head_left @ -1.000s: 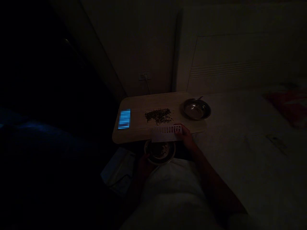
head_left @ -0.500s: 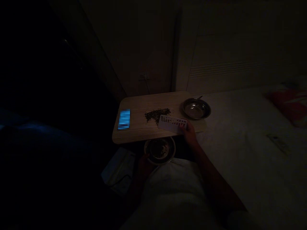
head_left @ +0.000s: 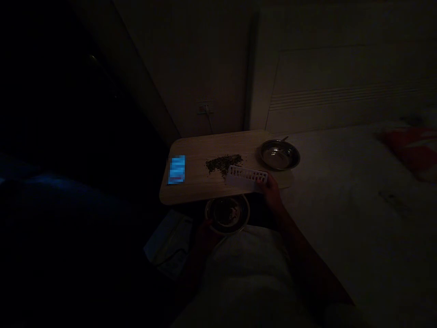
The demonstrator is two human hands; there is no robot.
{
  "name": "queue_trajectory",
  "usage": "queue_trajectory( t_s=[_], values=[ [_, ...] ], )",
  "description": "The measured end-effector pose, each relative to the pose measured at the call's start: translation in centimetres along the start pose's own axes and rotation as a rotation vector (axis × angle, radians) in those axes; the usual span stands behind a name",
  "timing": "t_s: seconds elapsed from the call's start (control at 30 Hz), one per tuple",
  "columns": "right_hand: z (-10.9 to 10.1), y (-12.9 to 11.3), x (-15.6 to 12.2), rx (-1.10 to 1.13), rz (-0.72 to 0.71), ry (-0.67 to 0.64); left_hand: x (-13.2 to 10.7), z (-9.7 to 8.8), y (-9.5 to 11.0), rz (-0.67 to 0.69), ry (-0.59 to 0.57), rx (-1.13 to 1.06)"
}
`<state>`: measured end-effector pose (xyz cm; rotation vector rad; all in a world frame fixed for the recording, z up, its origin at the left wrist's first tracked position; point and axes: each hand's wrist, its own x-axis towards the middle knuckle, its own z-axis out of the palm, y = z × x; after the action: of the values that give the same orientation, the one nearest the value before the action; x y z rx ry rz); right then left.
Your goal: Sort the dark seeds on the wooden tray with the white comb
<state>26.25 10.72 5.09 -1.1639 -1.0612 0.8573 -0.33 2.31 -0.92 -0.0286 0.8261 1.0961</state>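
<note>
My right hand [head_left: 271,189] is closed round the right end of a white slotted plastic piece [head_left: 244,182], like a small rack or basket; its exact kind is unclear in the dim light. The piece is tilted over the front of a wooden table [head_left: 194,193]. Just beyond it lies a pile of small dark bits, like seeds or dried leaves [head_left: 220,163]. My left hand [head_left: 206,232] grips the left rim of a round metal bowl [head_left: 246,223] below the table's front edge. Dark material lies in this bowl, with a patch of its bottom showing.
A second metal bowl [head_left: 280,156] with a handle sticking up behind it stands at the table's right. A lit phone [head_left: 176,169] lies at the left. The bed [head_left: 327,191] adjoins on the right. A pale box [head_left: 170,241] is low at left; a wall socket [head_left: 205,107] is behind.
The white slotted piece has shifted very slightly right and tipped a little in my right hand. My left hand and the bowl stay put.
</note>
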Motion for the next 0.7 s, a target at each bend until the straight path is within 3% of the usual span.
queue_trajectory(
  t_s=[0.3, 0.53, 0.6, 0.7],
  values=[
    [0.0, -0.5, -0.4, 0.035, 0.036, -0.026, -0.4, 0.7, 0.1, -0.009, 0.04, 0.002],
    [-0.5, -1.0, -0.2, 0.123, 0.157, -0.166, -0.5, 1.1, 0.1, 0.023, 0.084, 0.066],
    [-1.0, -0.9, 0.2, 0.138, 0.154, -0.09, -0.5, 0.9, 0.1, 0.044, 0.094, 0.068],
    [-2.2, -0.6, 0.9, 0.091, 0.032, 0.165, -0.6, 0.5, -0.1, 0.067, 0.11, 0.073]
  ],
)
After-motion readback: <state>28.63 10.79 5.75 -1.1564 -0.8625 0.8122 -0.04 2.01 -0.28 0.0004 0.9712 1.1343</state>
